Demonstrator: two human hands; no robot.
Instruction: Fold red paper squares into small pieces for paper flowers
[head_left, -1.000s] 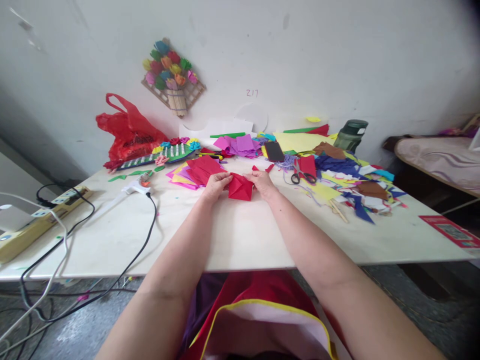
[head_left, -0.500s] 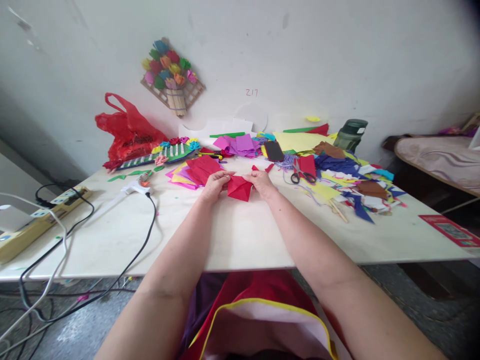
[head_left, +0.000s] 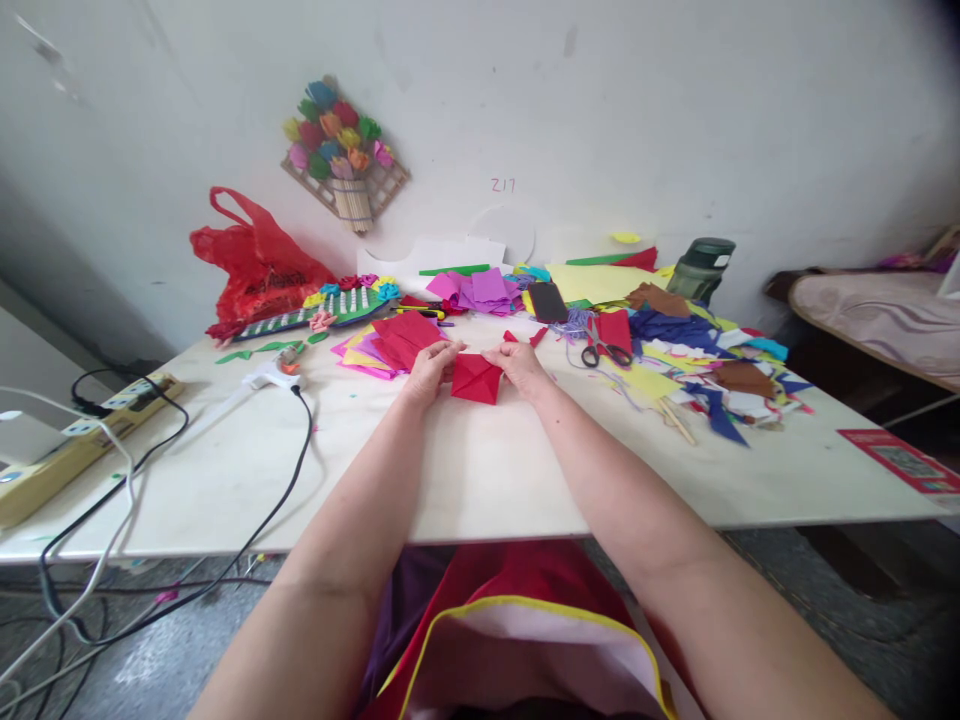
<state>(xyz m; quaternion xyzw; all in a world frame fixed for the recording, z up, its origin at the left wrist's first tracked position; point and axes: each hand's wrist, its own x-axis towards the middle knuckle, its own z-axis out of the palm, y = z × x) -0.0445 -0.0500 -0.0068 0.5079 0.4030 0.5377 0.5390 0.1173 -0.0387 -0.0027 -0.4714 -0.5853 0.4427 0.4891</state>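
Left hand and right hand: fingers pinching opposite top corners of folded red paper. Scissors farther right, by scraps on table.

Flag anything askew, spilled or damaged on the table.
The coloured paper scraps on the right stand out: they lie in a loose jumble, overlapping at all angles, messier than the fanned sheets by the left hand. Nothing looks clearly spilled or damaged.

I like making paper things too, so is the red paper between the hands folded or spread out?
Folded: the red paper, held by the left hand and right hand, shows slanting creases across its face.
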